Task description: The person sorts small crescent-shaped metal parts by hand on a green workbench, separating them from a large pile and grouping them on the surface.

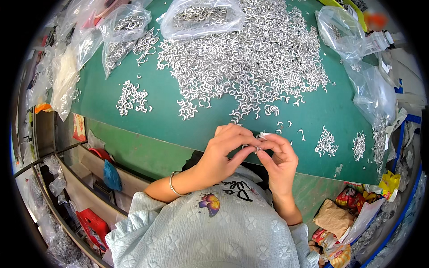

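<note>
Fig. Head view, looking down on both hands at the near edge of a green table [134,120].

L hand [223,149]: fingers curled, thumb and forefinger pinched on a small metal piece [258,148]. R hand [279,156]: likewise closed, fingertips meeting the L ones on the same piece, so both grip it between them, just above the table edge and close to the body. The piece's exact shape is too small to tell; it looks like one of the curved silvery parts beyond. A thin bangle [172,184] sits on the L wrist.

Beyond the hands: a large loose heap of curved metal parts [250,58] covers the far table; its near fringe [241,117] lies just ahead of the fingertips. Small sorted piles lie to the R of the R hand [326,143] and well off to the L and beyond the L hand [132,98]. Clear plastic bags of parts [201,15] line the far rim; more bags [371,94] stand far R. Below the R forearm, snack wrappers [335,219] sit low off the table.

Risks (judged): the piece is tiny and held by fingertips only, over the table edge; a slip would likely drop it into the lap or to the floor. Curved ends may snag skin or tangle w/ neighbours. A sweep of either wrist could scatter the near fringe or mix the sorted piles.
</note>
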A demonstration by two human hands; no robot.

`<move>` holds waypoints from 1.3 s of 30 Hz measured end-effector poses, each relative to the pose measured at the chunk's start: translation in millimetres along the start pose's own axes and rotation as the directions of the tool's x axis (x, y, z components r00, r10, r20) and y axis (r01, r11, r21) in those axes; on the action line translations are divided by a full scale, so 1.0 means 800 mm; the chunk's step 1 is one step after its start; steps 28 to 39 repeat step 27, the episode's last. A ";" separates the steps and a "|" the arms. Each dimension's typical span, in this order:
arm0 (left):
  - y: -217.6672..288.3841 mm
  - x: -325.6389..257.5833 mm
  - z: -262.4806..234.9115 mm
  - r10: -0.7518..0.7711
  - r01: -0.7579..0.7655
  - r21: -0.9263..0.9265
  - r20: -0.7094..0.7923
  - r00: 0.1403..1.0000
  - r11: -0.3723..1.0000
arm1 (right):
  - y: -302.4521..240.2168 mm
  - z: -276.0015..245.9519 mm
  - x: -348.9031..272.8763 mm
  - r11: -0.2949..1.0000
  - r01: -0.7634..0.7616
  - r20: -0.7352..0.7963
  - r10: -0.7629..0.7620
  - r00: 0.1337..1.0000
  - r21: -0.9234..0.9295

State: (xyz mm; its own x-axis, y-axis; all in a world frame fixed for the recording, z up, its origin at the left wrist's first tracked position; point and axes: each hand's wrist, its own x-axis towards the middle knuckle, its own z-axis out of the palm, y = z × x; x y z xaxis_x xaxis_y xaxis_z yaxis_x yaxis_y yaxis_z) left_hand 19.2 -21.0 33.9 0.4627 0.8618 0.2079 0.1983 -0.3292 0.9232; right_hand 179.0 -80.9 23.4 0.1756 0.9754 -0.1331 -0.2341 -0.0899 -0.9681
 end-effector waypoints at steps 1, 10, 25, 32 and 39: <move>0.000 -0.001 -0.001 -0.034 0.035 -0.071 0.013 0.999 0.997 | -0.001 0.000 0.000 0.998 -0.022 0.011 0.022 1.000 0.057; 0.003 0.000 -0.010 -0.192 0.241 -0.369 0.165 0.968 0.898 | -0.003 -0.003 -0.003 0.882 -0.261 0.136 0.225 0.965 0.393; 0.000 -0.001 -0.012 -0.182 0.269 -0.455 0.227 0.957 0.849 | -0.003 -0.003 -0.011 0.938 -0.187 0.081 0.170 0.982 0.293; 0.000 -0.001 -0.013 -0.177 0.265 -0.446 0.229 0.957 0.855 | -0.001 -0.004 -0.014 0.977 -0.092 0.057 0.082 0.995 0.195; 0.000 -0.001 -0.013 -0.177 0.265 -0.446 0.229 0.957 0.855 | -0.001 -0.004 -0.014 0.977 -0.092 0.057 0.082 0.995 0.195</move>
